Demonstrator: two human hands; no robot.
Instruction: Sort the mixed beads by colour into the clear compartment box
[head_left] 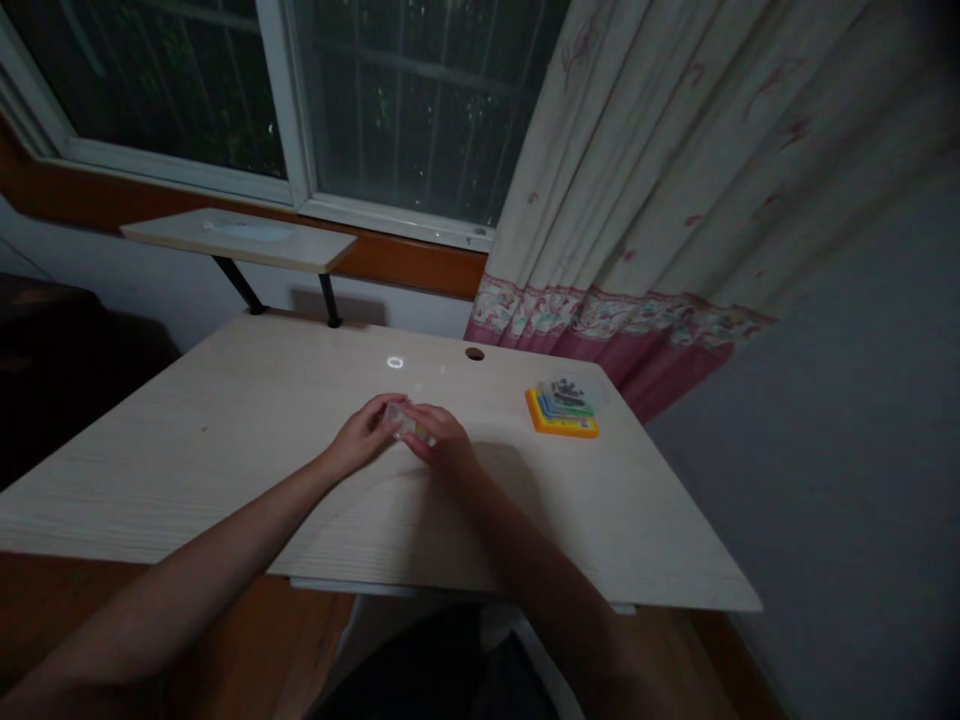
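Note:
Between my two hands, over the middle of the table, is a small clear plastic box (407, 424). My left hand (364, 432) grips its left end, fingers curled round it. My right hand (444, 438) holds the right side, with thumb and fingers closed on it. Something pale yellowish shows at the box's right part, too small to name. My fingers cover much of the box.
On the light wooden table (247, 420), to the right, a yellow-orange case (564, 428) lies under a clear tray of small dark pieces (568, 392). A raised shelf (240, 240) stands at the back left. A round cable hole (475, 354) is near the back edge, by the curtain (600, 200).

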